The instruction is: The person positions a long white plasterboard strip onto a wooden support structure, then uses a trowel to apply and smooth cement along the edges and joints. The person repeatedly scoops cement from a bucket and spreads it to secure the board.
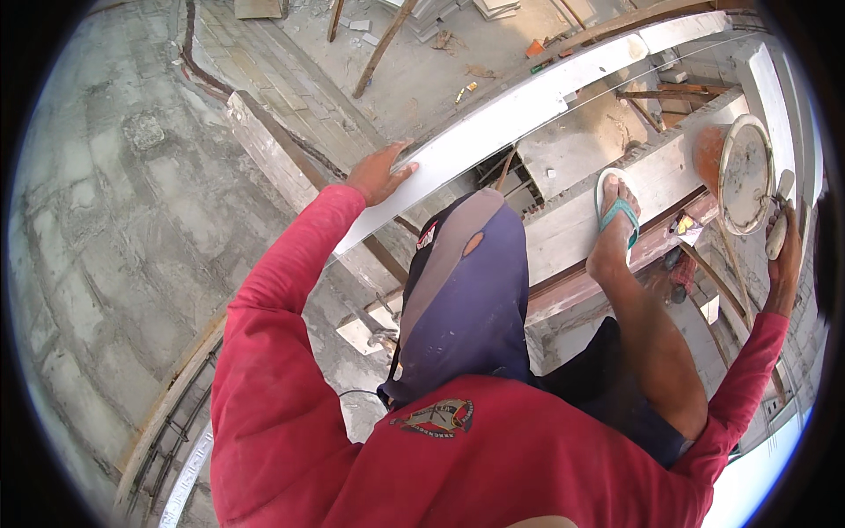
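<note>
My left hand point(383, 174) lies on the near end of a long white plank-like beam point(493, 132), its fingers stretched toward the far edge and the thumb apart. Out at the right, my right hand point(783, 251) is closed around the handle of a trowel point(776, 238). The trowel's blade points up beside the bucket and is partly hidden against its rim. That orange-brown bucket point(709, 158) is tilted in view, with grey mortar point(746, 180) inside and crusted on its rim.
My foot in a teal-strapped flip-flop point(619, 211) stands on a pale concrete ledge point(563, 233). A taut string point(651, 75) runs beside the white beam. Wooden props point(383, 48) and stacked tiles point(422, 18) are below. Rough grey concrete point(114, 229) spreads at left, with rebar point(180, 431) near the bottom.
</note>
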`<state>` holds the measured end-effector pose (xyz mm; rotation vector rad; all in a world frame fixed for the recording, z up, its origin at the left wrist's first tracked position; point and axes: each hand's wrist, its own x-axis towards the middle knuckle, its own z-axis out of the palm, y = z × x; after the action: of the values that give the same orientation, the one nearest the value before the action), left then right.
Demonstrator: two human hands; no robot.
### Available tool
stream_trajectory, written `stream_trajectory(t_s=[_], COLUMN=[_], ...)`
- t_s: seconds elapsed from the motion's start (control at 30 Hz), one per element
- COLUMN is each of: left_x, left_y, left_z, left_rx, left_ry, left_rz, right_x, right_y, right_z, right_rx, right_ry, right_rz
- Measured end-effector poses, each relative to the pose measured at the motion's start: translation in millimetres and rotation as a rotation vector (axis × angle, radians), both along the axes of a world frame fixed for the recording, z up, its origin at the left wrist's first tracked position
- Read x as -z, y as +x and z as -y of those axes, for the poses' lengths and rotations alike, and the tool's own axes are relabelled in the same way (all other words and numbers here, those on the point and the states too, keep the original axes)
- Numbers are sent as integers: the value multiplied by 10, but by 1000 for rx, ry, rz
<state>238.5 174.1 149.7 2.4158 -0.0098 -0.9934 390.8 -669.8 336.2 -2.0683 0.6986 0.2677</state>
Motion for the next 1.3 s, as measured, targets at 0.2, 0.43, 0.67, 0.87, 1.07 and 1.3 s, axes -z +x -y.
stream_trajectory(t_s=[0.2, 0.43, 0.67, 0.87, 1.07, 1.3], left_x=[-161, -83, -43, 90, 318, 265], left_y=[-1020, -1476, -988, -592, -647, -637], left_z=[-728, -712, -110, 514, 694, 736], left_rx=[-28, -96, 47, 152, 65, 27], left_ry=[122, 94, 126, 212, 286, 261], left_rz=[83, 105, 243, 365, 466, 445], right_x=[30, -6, -504, -105, 554, 1129], right_y=[-174, -153, 37, 5, -153, -433], right_z=[-79, -638, -1986, -3718, -4749, -5195], right_rx=[-290, 8, -134, -587, -820, -884], right_ry=[-283, -60, -114, 167, 44, 45], right_rz=[-186, -57, 568, 378, 333, 474])
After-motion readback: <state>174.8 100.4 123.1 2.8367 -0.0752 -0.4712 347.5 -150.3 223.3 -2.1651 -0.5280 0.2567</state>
